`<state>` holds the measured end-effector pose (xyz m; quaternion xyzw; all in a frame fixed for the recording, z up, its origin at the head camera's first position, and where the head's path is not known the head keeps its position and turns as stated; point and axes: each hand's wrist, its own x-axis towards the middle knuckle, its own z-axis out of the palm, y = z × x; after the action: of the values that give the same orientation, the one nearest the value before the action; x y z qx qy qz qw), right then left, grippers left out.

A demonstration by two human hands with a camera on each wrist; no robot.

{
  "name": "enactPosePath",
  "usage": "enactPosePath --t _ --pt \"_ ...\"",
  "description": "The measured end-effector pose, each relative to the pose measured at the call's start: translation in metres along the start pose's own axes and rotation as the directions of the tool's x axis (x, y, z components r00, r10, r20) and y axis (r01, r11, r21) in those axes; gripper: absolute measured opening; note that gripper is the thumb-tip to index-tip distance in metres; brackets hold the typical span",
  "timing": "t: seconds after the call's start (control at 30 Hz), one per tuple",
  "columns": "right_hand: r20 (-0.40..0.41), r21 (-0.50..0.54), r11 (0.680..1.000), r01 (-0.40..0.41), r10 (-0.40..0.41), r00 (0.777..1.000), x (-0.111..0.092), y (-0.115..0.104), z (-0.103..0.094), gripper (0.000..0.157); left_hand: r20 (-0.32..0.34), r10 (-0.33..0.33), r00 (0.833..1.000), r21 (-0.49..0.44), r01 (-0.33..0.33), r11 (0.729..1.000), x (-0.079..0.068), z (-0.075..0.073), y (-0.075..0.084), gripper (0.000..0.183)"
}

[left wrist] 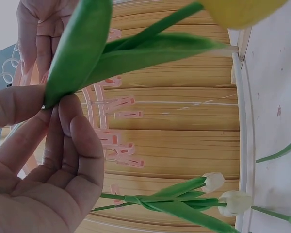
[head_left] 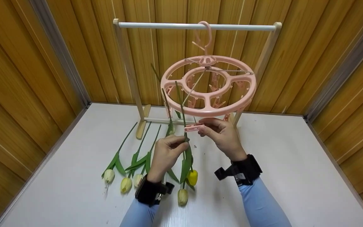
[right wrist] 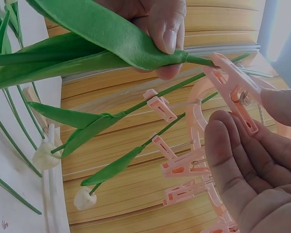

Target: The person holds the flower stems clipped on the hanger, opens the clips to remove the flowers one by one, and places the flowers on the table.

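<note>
My left hand (head_left: 170, 153) pinches the stem of a tulip (head_left: 186, 165) just where its green leaves begin, with the flower end pointing down. In the left wrist view a yellow bloom (left wrist: 242, 10) shows at the top. My right hand (head_left: 224, 135) holds a pink clothespin (right wrist: 235, 90) between thumb and fingers. The clothespin's tip lies at the tulip's stem, above the left fingertips. It belongs to a round pink drying hanger (head_left: 208, 112). Two white tulips (right wrist: 47, 155) hang head down from other clips in the right wrist view.
The hanger's hook goes over the white bar (head_left: 165, 26) of a wooden-legged rack (head_left: 128, 69). Several pale tulips (head_left: 125, 185) lie on the white table (head_left: 58, 176) to the left. Wood-patterned panels (head_left: 99, 56) enclose the table at the back and sides.
</note>
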<state>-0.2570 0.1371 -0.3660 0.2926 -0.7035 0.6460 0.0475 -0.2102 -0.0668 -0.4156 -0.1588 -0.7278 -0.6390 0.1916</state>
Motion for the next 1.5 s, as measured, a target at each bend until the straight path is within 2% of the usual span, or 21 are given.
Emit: enactPosePath --t 0.53,0.9,1.5 --pt "-0.012 0.03 0.999 -0.012 0.012 1.0 -0.0004 0.0031 0.0005 0.023 -0.002 0.017 1.0 0.023 -0.017 1.0 -0.0003 0.0013 -0.0009 0.014" --pt "-0.02 0.026 1.0 -0.007 0.007 1.0 -0.0003 0.0064 0.0009 0.023 0.003 0.018 1.0 0.074 -0.018 0.997 -0.0012 0.0023 -0.0007 0.016" --pt "-0.009 0.035 0.999 -0.02 0.02 1.0 0.0001 0.0085 0.0002 0.025 0.021 -0.013 1.0 0.04 0.012 0.999 -0.001 0.0056 0.0012 0.013"
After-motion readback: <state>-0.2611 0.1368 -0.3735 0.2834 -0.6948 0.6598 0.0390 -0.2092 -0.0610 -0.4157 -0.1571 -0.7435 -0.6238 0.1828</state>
